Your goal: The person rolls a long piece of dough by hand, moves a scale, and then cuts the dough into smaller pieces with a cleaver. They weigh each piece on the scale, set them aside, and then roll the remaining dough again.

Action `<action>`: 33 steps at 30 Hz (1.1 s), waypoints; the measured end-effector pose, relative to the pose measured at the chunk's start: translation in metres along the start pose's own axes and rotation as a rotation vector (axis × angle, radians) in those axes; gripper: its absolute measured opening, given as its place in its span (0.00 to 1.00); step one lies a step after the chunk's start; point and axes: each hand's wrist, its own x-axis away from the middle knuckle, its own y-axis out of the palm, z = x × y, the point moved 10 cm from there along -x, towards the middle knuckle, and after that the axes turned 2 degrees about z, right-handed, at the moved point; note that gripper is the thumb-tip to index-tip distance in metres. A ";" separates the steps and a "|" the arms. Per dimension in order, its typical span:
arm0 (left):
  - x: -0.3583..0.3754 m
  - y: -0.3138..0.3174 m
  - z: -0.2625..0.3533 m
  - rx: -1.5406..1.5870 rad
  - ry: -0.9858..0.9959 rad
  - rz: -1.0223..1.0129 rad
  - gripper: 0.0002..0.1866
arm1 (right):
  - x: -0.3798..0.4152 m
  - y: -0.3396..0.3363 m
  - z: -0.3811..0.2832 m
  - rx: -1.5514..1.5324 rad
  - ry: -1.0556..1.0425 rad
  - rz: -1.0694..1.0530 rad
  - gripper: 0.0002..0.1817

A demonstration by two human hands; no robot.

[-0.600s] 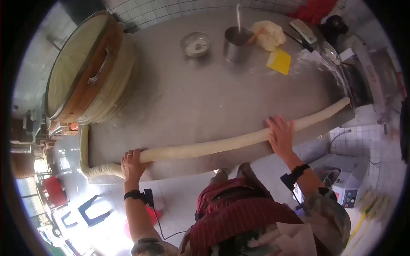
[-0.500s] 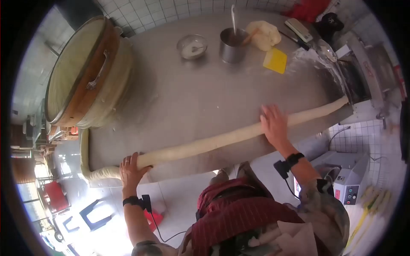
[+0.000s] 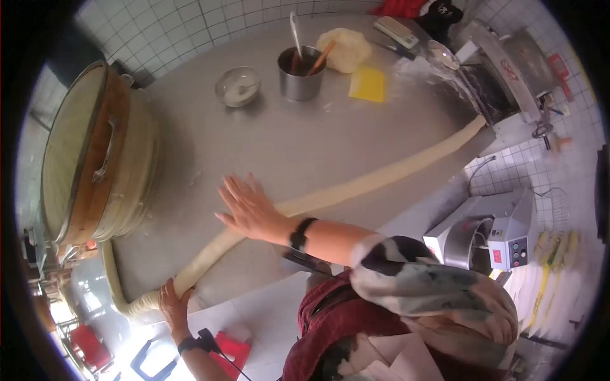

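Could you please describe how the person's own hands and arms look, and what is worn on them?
Both the left hand and the right hand are gloveless. Each wrist wears a black band with a dark device; a thin cable shows at the left one. The right sleeve is pale, with dark and greenish patches.

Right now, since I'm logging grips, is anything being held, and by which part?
The left hand holds the long dough rope close to its bend; the right hand, open over it farther along, seemingly not gripping.

White-tiled wall (image 3: 190,32), grey machine with buttons (image 3: 508,222)
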 end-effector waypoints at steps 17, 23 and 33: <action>-0.034 -0.016 0.099 0.300 -0.037 0.091 0.38 | 0.041 -0.062 0.035 -0.240 -0.038 0.125 0.28; -0.091 0.030 0.270 0.094 0.103 0.156 0.21 | 0.153 -0.166 0.223 0.262 0.348 0.227 0.23; -0.067 0.039 0.243 0.054 -0.027 0.181 0.22 | 0.163 -0.164 0.267 0.153 0.448 0.243 0.23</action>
